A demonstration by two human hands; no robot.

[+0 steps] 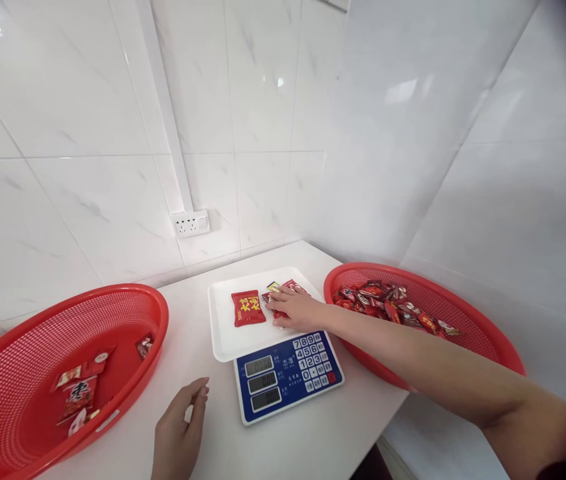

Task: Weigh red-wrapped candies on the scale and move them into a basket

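Observation:
On the white tray (223,333) of a digital scale, my right hand (295,308) reaches over several small red snack packets (290,285), its fingers stretched out and touching them. The hand partly hides these packets, one with a yellow part. Beside them, a larger red packet (249,308) with yellow characters lies flat on the tray. The blue scale panel (287,377) with its keys and displays faces me. My left hand (181,427) is over the table left of the scale, fingers curled together, with nothing visible in them.
A red plastic basket (155,310) at the left holds a few snack packets (80,393). Another red basket (493,347) at the right holds a pile of red packets (393,303); my right forearm crosses over it. Behind the white table (213,453) is a tiled wall with a socket (191,223).

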